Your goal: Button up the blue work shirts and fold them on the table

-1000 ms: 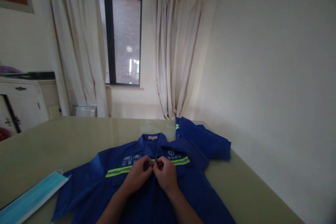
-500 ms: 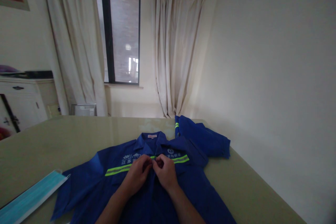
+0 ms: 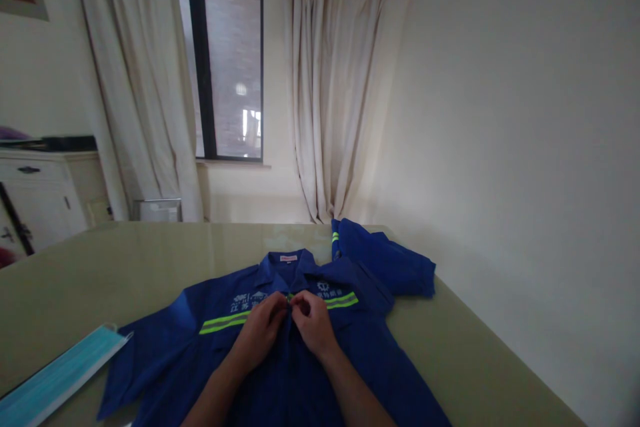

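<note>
A blue work jacket (image 3: 225, 303) with yellow-green reflective stripes and pale printing lies front up, its collar pointing away from me. My left hand (image 3: 263, 327) pinches the jacket's front edge at chest height, beside the stripe. Close against it, my right hand (image 3: 314, 325) pinches the other side of the front opening, fingertips curled inward. The fingertips almost meet at the centre line. Whatever small fastener lies between them is too small and covered to make out.
The jacket rests on a greenish table (image 3: 150, 260). A folded blue garment (image 3: 385, 257) lies at the back right, beside the jacket's shoulder. At the left, a light-blue face mask (image 3: 63, 370) sits near a sleeve. A wall (image 3: 525, 180) rises along the right edge.
Both hands stay at the jacket's front opening, with the fingertips shifted slightly. The view has turned a little, so the scene sits slightly further left.
</note>
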